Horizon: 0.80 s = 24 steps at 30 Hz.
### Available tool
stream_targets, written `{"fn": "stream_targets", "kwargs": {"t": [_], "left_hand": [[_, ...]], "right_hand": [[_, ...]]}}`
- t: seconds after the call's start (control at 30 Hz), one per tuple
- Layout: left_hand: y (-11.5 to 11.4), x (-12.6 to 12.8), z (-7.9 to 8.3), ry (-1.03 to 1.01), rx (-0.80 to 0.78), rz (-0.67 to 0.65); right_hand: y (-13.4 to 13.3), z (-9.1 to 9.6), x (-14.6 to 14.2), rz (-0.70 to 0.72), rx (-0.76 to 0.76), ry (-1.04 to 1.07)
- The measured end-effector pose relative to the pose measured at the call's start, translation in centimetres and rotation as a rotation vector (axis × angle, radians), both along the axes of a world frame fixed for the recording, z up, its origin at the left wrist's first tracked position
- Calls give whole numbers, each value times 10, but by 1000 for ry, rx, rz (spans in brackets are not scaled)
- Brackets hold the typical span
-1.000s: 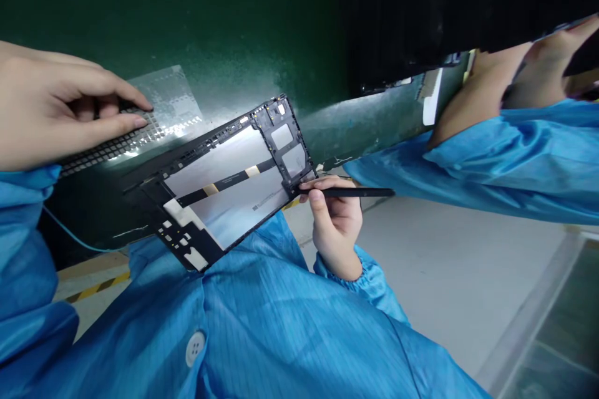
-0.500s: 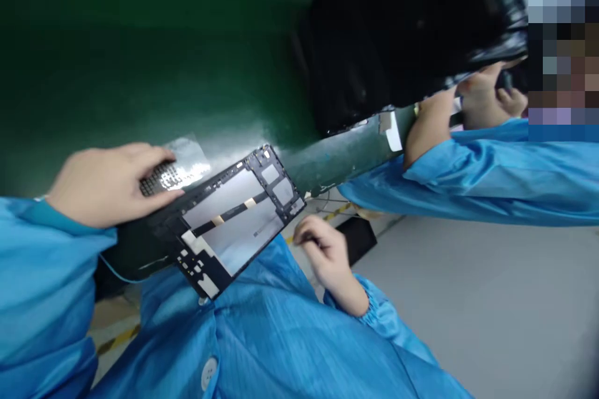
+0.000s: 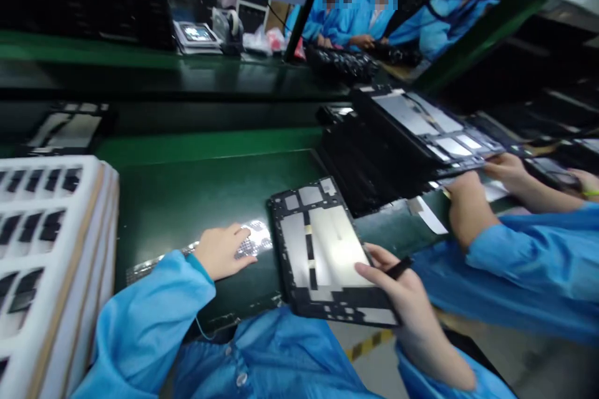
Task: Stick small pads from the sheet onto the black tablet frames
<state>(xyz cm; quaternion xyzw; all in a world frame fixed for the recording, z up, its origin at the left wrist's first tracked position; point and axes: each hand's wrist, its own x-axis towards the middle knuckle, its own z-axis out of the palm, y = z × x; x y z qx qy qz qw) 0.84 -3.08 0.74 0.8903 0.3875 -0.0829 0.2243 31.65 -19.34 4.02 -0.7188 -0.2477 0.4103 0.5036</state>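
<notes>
My right hand (image 3: 409, 290) grips the lower right edge of an opened tablet (image 3: 337, 243), its thumb over the pale inner plate. A short dark stick-like object (image 3: 400, 267) sticks out by the same fingers; its kind is unclear. The tablet is tilted over the table's front edge, inner side up, showing a dark frame and a black ribbon strip. My left hand (image 3: 224, 254) lies palm down on the table, thumb and fingers apart, on a clear sheet with rows of small dots (image 3: 257, 238). Part of the sheet is hidden under that hand and sleeve.
White foam trays (image 3: 47, 249) holding dark parts are stacked on the left. A pile of tablets (image 3: 416, 124) stands on the green table (image 3: 159, 193) at the right, beside a co-worker's hands (image 3: 472, 196). Other people sit beyond the shelf (image 3: 154, 78).
The view has swung up and left. My right hand, empty and beside the tablet before, now holds its edge, and the tablet has turned. My left hand stays at the dotted sheet.
</notes>
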Motion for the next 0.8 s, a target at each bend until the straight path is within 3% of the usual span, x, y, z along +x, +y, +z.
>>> {"fn": "stream_targets", "kwargs": {"t": [0.1,0.17,0.27,0.4,0.53,0.63,0.8], "left_hand": [[2,-1,-4,-54,-48,22],[4,-3,-7,-80,-69,38],[5,-4,-11,-105,-86,48],[7,-4,-14,-103,-92,53],[9,-3,-13,-92,-102,66],[9,-2,-10,-89,-103,80],[9,-1,-7,-88,-98,107]], "right_hand": [[47,28,14,-11,-6,-34],[88,34,5,18,24,6],[166,29,-32,110,67,133],[294,19,-89,228,67,187],[398,14,-108,274,5,95],[434,4,-90,251,-31,-59],[439,-16,-38,202,-63,-345]]}}
